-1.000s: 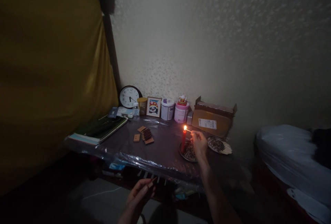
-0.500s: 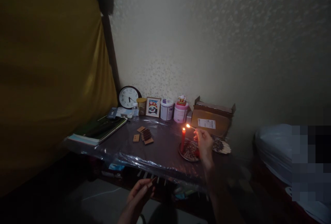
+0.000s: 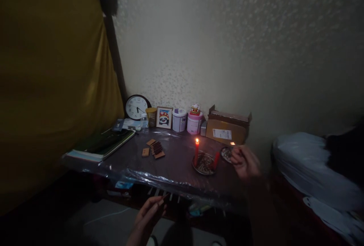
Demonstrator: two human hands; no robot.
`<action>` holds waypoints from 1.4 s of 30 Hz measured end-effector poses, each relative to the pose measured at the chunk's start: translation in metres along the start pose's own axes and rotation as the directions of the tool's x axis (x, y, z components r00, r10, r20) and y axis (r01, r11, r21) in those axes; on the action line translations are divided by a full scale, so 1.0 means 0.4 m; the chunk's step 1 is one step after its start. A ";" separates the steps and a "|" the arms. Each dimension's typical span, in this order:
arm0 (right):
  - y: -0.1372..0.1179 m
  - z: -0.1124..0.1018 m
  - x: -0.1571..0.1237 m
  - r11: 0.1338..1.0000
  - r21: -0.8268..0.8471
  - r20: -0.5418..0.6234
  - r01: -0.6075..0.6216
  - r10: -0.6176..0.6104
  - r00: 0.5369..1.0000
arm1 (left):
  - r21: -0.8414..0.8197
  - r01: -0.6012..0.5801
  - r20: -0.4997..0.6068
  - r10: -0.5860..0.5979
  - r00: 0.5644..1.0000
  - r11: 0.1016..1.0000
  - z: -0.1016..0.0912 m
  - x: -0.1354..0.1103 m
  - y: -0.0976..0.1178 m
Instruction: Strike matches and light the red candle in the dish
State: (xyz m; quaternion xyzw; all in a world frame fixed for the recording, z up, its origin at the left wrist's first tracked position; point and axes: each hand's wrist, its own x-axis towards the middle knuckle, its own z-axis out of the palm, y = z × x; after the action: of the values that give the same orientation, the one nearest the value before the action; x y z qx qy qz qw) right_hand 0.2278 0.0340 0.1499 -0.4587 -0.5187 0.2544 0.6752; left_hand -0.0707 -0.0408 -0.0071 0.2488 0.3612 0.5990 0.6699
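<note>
A lit red candle [image 3: 196,150] stands upright in a round dish [image 3: 203,163] on the dark table [image 3: 176,162]. My right hand [image 3: 245,161] is pinched on a burning stick [image 3: 233,144] with a small flame at its tip, held to the right of the dish. A second, unlit red candle [image 3: 216,159] leans at the dish's right rim. My left hand [image 3: 149,212] is low in front of the table edge, fingers closed on a small dark box [image 3: 162,200].
Along the wall stand a clock [image 3: 136,106], a framed panda picture [image 3: 164,117], tins [image 3: 179,119] and a cardboard box [image 3: 227,129]. Books [image 3: 105,143] lie at the left, small wooden tiles [image 3: 153,148] mid-table. A white bundle [image 3: 309,162] is at the right.
My right hand has drawn the burning stick away from the candle's wick to the right. The candle stays lit. My left hand has hardly moved.
</note>
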 end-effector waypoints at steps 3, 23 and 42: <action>0.003 -0.004 -0.018 0.999 -0.038 0.037 -0.009 0.010 0.999 | 0.025 0.022 0.014 -0.023 1.000 0.999 0.002 -0.002 0.006; 0.062 0.055 -0.146 0.982 -0.022 0.197 -0.187 0.188 0.962 | 0.057 0.036 -0.033 -0.034 0.999 0.998 -0.023 0.025 -0.012; 0.087 0.035 -0.185 0.971 -0.207 0.173 -0.122 0.159 0.972 | 0.062 0.020 -0.059 -0.016 0.998 0.998 -0.017 0.018 -0.006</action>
State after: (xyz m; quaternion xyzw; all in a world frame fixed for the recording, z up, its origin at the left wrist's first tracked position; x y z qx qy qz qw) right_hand 0.1949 -0.0062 0.0853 -0.5323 -0.5687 0.2922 0.5548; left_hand -0.0743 -0.0348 -0.0146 0.2488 0.4013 0.5884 0.6563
